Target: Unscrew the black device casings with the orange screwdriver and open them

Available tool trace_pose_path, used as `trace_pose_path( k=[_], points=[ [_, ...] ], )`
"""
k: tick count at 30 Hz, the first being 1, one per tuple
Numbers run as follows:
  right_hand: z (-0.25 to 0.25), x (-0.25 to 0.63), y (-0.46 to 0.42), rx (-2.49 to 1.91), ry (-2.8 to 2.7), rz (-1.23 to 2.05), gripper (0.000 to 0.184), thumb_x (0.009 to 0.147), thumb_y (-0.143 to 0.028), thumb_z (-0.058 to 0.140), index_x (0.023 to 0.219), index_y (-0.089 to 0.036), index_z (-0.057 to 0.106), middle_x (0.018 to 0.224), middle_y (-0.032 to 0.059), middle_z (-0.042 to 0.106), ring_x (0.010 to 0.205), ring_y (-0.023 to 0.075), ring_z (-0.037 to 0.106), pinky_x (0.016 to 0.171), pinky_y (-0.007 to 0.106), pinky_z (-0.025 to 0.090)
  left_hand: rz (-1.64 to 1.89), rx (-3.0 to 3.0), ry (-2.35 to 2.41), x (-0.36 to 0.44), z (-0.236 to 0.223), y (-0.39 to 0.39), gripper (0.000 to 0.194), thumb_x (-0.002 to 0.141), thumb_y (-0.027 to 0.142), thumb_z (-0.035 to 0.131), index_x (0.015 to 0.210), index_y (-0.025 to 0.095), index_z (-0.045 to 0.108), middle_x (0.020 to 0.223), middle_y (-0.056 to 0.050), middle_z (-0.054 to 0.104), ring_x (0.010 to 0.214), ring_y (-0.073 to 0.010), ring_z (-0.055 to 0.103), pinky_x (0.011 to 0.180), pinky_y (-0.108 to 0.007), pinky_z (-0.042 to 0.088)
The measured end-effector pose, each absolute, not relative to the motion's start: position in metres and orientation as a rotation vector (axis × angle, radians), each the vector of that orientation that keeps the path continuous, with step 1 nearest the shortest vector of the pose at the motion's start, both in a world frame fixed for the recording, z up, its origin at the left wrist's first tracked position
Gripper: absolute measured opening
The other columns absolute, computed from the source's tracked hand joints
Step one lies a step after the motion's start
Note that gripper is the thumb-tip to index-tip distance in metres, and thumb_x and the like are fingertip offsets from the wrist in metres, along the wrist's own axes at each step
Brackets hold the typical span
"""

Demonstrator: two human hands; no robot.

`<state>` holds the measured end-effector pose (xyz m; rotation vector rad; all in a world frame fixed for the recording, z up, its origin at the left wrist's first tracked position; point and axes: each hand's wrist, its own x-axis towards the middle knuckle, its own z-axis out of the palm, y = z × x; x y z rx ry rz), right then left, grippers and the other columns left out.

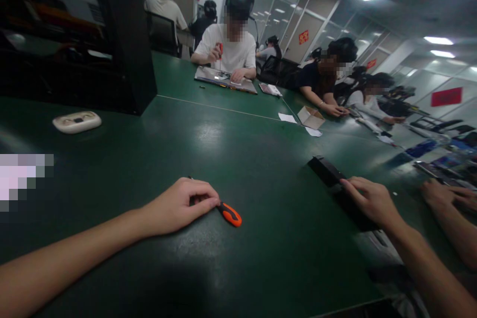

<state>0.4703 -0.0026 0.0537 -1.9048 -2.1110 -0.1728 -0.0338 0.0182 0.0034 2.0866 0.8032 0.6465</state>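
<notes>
My left hand (186, 207) rests low over the green table, its fingers pinched on a screwdriver. The orange and black handle (230, 214) of that screwdriver sticks out to the right of my fingertips; most of its shaft is hidden under the hand. On the right, my right hand (372, 198) grips a long black box-like piece (328, 171), thumb and fingers along its near side. This piece is slanted and partly blurred, so its exact kind does not show.
A pale oval case (77, 122) lies at left, beside a tall black frame (130, 35). Across the green table (261, 169), a person works with a red screwdriver (220, 49) over a flat panel (225, 79). A small open box (311, 117) and papers lie beyond; another person's hands (443, 194) are at right.
</notes>
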Motion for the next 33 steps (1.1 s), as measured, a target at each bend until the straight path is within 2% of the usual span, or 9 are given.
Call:
trace_pose_path(
  k=[4, 8, 13, 16, 18, 23, 28, 30, 33],
  points=[
    [0.052, 0.473, -0.003, -1.923, -2.195, -0.173, 0.05, 0.094, -0.059, 0.04, 0.068, -0.022, 0.061, 0.077, 0.0103, 0.067, 0.072, 0.0231, 0.063, 0.072, 0.035, 0.046, 0.78, 2.224, 0.828, -0.036, 0.002, 0.017, 0.02, 0.099, 0.028, 0.053, 0.106, 0.021, 0.07, 0.101, -0.005, 0.07, 0.092, -0.0194, 0.064, 0.082, -0.032, 0.05],
    [0.051, 0.475, -0.005, -1.93, -2.137, -0.26, 0.044, 0.094, -0.055, 0.038, 0.075, -0.022, 0.061, 0.084, 0.0135, 0.068, 0.08, 0.0265, 0.065, 0.077, 0.038, 0.048, 0.768, 2.579, 0.849, -0.039, -0.002, 0.017, 0.026, 0.093, 0.023, 0.06, 0.119, 0.023, 0.065, 0.12, -0.009, 0.062, 0.115, -0.0272, 0.056, 0.098, -0.044, 0.042],
    [0.06, 0.479, 0.018, -2.033, -2.171, -0.225, 0.038, 0.085, -0.055, 0.051, 0.087, -0.019, 0.064, 0.121, 0.0199, 0.064, 0.11, 0.0324, 0.061, 0.097, 0.043, 0.045, 0.669, 2.69, 0.806, -0.04, -0.006, 0.019, 0.017, 0.1, 0.023, 0.052, 0.112, 0.023, 0.064, 0.111, -0.005, 0.067, 0.108, -0.0245, 0.059, 0.098, -0.045, 0.038],
    [0.068, 0.468, 0.041, -2.129, -2.186, -0.111, 0.035, 0.081, -0.053, 0.058, 0.086, -0.018, 0.061, 0.1, 0.0187, 0.07, 0.087, 0.0295, 0.066, 0.076, 0.04, 0.05, 0.726, 2.67, 0.813, -0.04, -0.006, 0.018, 0.02, 0.102, 0.022, 0.046, 0.115, 0.022, 0.061, 0.103, -0.005, 0.069, 0.096, -0.0224, 0.063, 0.094, -0.041, 0.039],
    [0.068, 0.447, 0.051, -2.135, -2.236, -0.07, 0.027, 0.082, -0.045, 0.06, 0.087, -0.018, 0.059, 0.084, 0.0139, 0.069, 0.072, 0.025, 0.063, 0.065, 0.036, 0.046, 0.792, 2.613, 0.877, -0.041, -0.005, 0.017, 0.02, 0.102, 0.024, 0.045, 0.117, 0.021, 0.059, 0.098, -0.005, 0.069, 0.085, -0.021, 0.063, 0.086, -0.037, 0.043],
    [0.05, 0.337, 0.042, -1.859, -2.371, 0.011, 0.022, 0.091, -0.039, 0.055, 0.096, -0.018, 0.055, 0.091, 0.0107, 0.066, 0.077, 0.0202, 0.059, 0.069, 0.032, 0.042, 1.001, 2.325, 1.076, -0.042, -0.006, 0.017, 0.021, 0.101, 0.029, 0.047, 0.118, 0.021, 0.055, 0.08, 0.0, 0.063, 0.067, -0.0172, 0.059, 0.066, -0.028, 0.044],
    [0.044, 0.22, 0.01, -1.424, -2.51, 0.216, 0.018, 0.093, -0.035, 0.058, 0.092, -0.017, 0.055, 0.094, 0.0091, 0.063, 0.079, 0.0187, 0.057, 0.071, 0.03, 0.044, 1.254, 2.254, 1.065, -0.042, -0.004, 0.02, 0.024, 0.102, 0.023, 0.043, 0.121, 0.018, 0.058, 0.102, -0.006, 0.066, 0.086, -0.0186, 0.063, 0.079, -0.03, 0.049],
    [0.054, 0.193, 0.006, -1.33, -2.528, 0.258, 0.027, 0.093, -0.043, 0.061, 0.095, -0.016, 0.059, 0.096, 0.0095, 0.065, 0.083, 0.0196, 0.059, 0.073, 0.031, 0.044, 1.295, 2.269, 1.062, -0.042, -0.002, 0.02, 0.024, 0.101, 0.022, 0.044, 0.118, 0.017, 0.06, 0.102, -0.006, 0.065, 0.091, -0.0199, 0.062, 0.082, -0.031, 0.049],
    [0.081, 0.173, 0.011, -1.276, -2.365, 0.35, 0.048, 0.088, -0.053, 0.067, 0.116, -0.015, 0.06, 0.098, 0.0076, 0.069, 0.081, 0.0177, 0.062, 0.072, 0.029, 0.045, 1.328, 2.304, 1.058, -0.043, 0.0, 0.02, 0.021, 0.101, 0.022, 0.047, 0.115, 0.018, 0.062, 0.098, -0.006, 0.065, 0.092, -0.0209, 0.059, 0.084, -0.033, 0.048]
  ],
)
